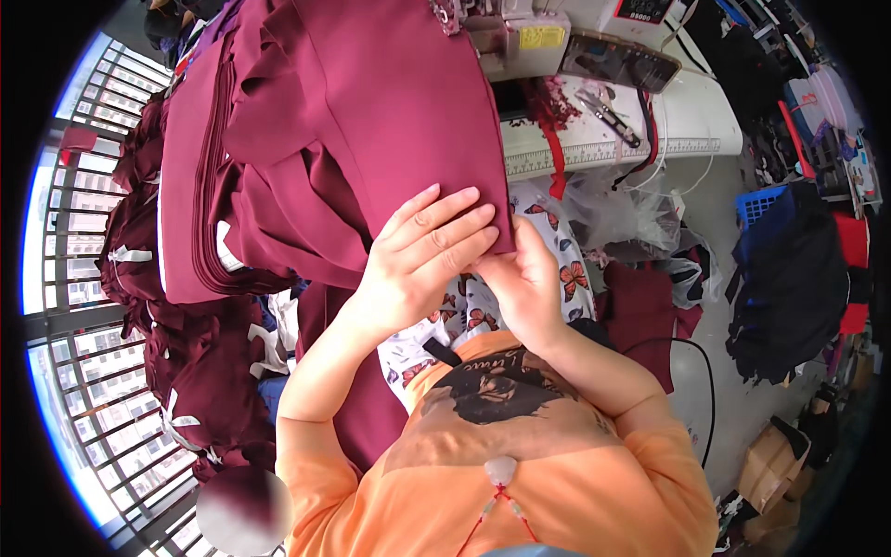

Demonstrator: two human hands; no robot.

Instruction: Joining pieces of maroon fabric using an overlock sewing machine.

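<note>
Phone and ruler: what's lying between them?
In the head view, small scissors lie between the phone and the ruler, with dark red scraps beside them.

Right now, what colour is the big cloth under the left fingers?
The big cloth is plain wine red, best seen in the head view.

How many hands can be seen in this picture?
2: the left hand lies with its fingers across the maroon fabric near a corner; the right hand is at that corner's edge. No others show, though part of the right hand's fingers is hidden.
</note>
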